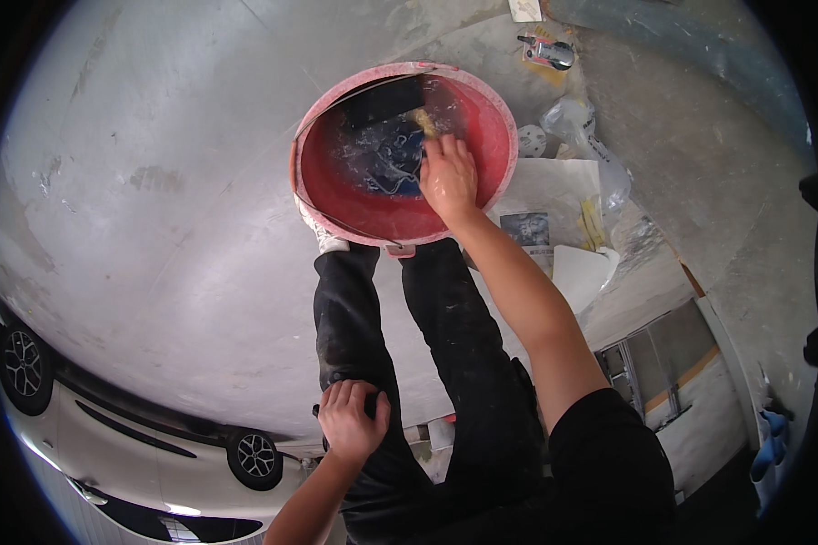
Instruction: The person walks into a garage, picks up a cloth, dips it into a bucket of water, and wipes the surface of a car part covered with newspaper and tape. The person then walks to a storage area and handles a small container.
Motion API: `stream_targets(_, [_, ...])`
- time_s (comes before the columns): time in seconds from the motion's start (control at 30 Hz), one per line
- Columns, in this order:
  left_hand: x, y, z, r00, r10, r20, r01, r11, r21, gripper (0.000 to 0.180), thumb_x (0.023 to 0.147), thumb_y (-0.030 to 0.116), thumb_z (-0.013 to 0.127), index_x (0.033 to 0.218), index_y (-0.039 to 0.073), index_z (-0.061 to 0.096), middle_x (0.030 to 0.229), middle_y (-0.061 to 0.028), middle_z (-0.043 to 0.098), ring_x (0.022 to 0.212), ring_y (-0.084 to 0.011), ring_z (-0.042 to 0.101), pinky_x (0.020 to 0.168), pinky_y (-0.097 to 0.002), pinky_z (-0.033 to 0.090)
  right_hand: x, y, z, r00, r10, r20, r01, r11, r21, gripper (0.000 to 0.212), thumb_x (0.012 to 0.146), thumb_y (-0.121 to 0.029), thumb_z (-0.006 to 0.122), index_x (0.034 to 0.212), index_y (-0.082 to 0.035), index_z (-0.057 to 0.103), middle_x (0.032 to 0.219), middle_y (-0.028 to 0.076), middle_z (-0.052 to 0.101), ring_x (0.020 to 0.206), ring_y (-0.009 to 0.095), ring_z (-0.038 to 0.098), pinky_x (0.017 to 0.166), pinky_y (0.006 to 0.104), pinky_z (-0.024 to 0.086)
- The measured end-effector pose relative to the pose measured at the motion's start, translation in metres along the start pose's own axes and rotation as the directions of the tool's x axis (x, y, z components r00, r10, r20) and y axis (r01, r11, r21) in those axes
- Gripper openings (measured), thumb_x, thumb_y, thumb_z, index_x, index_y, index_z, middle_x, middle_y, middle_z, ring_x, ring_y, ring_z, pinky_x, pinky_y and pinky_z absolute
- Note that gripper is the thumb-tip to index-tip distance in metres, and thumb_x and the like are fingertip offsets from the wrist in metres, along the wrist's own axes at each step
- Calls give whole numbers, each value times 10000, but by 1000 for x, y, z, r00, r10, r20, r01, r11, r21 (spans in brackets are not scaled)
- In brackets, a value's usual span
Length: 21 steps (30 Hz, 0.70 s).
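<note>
A pink-red bucket (495, 182) with cloudy water in it stands in front of me. My right hand (449, 177) reaches in over its near right side, palm down and fingers bent. What the fingers hold is hidden under them. Just beyond the fingertips shows a blurred tan piece (424, 122). Beside the hand a dark blue, crumpled thing (393, 156) lies in the wet. Against the far inner wall sits a black rectangular block (384, 102). My left hand (352, 420) rests at my left knee, fingers curled around a small black object (371, 405) of unclear kind.
Right of the bucket lie paper sheets (563, 182), clear plastic wrap (609, 168) and a white sheet piece (582, 272). A grey hand-held power tool (551, 53) lies farther off. A white car (154, 454) stands at the lower left. Blue shoes (771, 445) are at the lower right.
</note>
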State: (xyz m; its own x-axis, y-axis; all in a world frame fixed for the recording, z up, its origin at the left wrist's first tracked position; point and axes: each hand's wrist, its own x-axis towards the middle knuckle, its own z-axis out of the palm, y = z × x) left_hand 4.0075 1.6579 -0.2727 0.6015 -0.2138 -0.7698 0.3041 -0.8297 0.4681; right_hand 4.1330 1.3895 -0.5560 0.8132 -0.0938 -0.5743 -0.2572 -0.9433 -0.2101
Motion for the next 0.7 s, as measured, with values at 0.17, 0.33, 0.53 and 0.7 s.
stream_targets(0.17, [0, -5, -2, 1000, -7, 0, 7, 1000, 4, 149, 774, 165, 749, 828, 83, 637, 858, -79, 668, 832, -303, 653, 827, -423, 504, 18, -1, 56, 944, -201, 260, 190, 979, 67, 526, 858, -204, 741, 1360, -118, 609, 1270, 181, 609, 1245, 344, 553, 1017, 448, 492])
stream_targets(0.33, [0, -10, -5, 1000, -2, -25, 2, 1000, -9, 156, 773, 162, 756, 823, 82, 631, 863, -78, 668, 827, -302, 651, 804, -423, 505, 74, -21, 129, 915, 123, 385, -187, 973, 133, 493, 835, -300, 783, 1274, -109, 666, 1298, 199, 645, 1245, 339, 595, 1006, 447, 504])
stream_targets(0.53, [-4, -4, 6, 999, -4, -47, 7, 999, 50, 140, 809, 177, 737, 824, 78, 639, 837, -93, 651, 829, -319, 650, 764, -420, 504, -12, -48, 16, 991, -128, 50, 94, 897, 432, 245, 834, -271, 788, 881, -41, 715, 934, 164, 695, 972, 384, 634, 827, 465, 510])
stream_targets(0.7, [21, 6, 15, 984, -167, -62, 161, 982, -102, 175, 852, 180, 720, 907, 34, 641, 879, -111, 670, 866, -367, 655, 791, -476, 517, -111, -75, -129, 933, -334, -132, 349, 754, 556, 174, 860, -163, 752, 813, -28, 652, 844, 125, 642, 827, 354, 606, 749, 453, 506])
